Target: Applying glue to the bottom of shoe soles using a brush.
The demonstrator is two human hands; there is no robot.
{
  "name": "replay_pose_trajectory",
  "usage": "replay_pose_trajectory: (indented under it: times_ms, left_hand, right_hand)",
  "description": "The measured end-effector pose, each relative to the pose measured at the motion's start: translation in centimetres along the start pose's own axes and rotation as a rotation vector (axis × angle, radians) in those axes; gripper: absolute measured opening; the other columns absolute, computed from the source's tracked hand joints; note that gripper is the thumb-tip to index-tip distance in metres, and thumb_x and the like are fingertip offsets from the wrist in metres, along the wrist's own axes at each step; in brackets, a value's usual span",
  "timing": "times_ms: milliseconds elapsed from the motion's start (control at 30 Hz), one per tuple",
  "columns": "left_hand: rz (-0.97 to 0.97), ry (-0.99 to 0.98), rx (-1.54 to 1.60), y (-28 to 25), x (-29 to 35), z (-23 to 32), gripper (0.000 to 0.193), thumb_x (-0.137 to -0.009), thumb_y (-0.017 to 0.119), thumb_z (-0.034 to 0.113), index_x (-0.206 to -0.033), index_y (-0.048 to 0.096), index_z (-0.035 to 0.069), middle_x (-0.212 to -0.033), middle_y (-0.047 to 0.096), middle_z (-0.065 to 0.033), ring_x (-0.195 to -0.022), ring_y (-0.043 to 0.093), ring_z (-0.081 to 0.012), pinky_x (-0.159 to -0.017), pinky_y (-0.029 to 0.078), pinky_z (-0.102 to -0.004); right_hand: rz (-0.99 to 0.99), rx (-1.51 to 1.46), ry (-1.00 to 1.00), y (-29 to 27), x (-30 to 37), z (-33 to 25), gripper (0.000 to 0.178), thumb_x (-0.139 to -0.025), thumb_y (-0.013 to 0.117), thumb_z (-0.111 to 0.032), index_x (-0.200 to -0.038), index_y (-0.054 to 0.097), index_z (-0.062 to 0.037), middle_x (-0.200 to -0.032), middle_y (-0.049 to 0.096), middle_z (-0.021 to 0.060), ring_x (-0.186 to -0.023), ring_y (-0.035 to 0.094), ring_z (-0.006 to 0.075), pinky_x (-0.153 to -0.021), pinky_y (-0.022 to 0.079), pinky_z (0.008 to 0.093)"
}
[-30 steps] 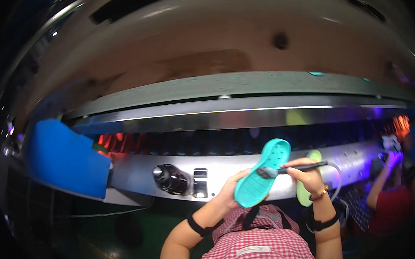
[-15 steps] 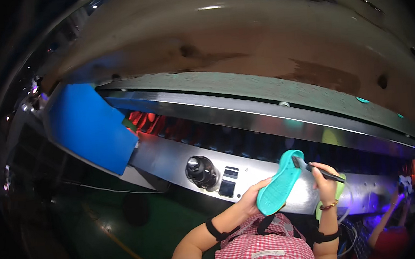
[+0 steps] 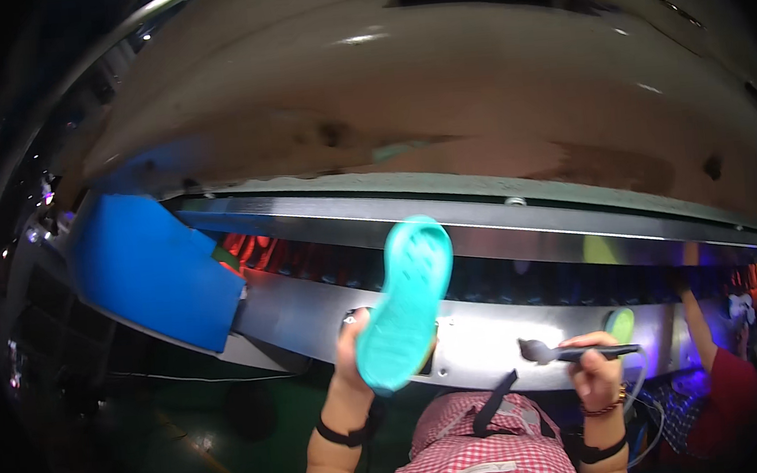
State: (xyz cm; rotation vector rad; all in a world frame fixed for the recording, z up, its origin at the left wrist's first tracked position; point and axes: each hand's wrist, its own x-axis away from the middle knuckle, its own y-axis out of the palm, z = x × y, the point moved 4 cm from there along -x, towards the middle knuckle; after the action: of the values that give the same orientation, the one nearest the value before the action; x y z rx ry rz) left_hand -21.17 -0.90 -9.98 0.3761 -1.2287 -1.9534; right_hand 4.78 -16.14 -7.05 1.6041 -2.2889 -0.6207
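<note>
My left hand grips a teal shoe sole along its lower left side, and its fingers are partly hidden behind it. The sole is tilted upright above the metal ledge, its raised rim and recessed inner face showing, slightly blurred. In my right hand is a brush with a black handle and dark bristles pointing left, apart from the sole. A thin pale tube runs down from the handle's end. Just beyond that hand, a yellow-green sole rests on the ledge.
A shiny metal ledge crosses in front of me, with a dark slot behind it, glowing red at the left. A blue panel stands left. At right, a co-worker's arm reaches over the ledge. A large brownish curved surface lies beyond.
My left hand has carried the teal sole left and up, away from the brush, which was touching its inner face. The brush has dropped lower, near the ledge. A co-worker's arm now reaches in.
</note>
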Motion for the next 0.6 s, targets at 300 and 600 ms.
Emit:
replay_pose_trajectory:
  times_ms: [300, 600]
  left_hand:
    - [0.208, 0.829, 0.274, -9.2, -10.7, 29.1, 0.056, -0.085, 0.036, 0.044, -0.121, 0.040, 0.001, -0.127, 0.040, -0.0188, -0.117, 0.037, -0.0354, -0.098, 0.027, -0.0518]
    - [-0.146, 0.583, -1.253, 11.2, -20.9, 11.3, 0.045, -0.084, 0.044, 0.039, -0.108, 0.048, 0.002, -0.118, 0.046, -0.0158, -0.112, 0.040, -0.0303, -0.095, 0.030, -0.0461]
  right_hand:
    - [0.107, -0.181, 0.077, -4.3, 1.3, 3.4, 0.017, -0.081, 0.053, -0.005, -0.095, 0.052, 0.0048, -0.092, 0.059, 0.0253, -0.036, 0.041, 0.0096, -0.033, 0.032, 0.0178]
    - [0.260, -0.078, 0.005, -8.8, 2.7, 2.6, 0.027, -0.075, 0.062, -0.001, -0.100, 0.056, 0.0058, -0.097, 0.060, 0.0180, -0.076, 0.059, 0.0174, -0.067, 0.047, 0.0247]
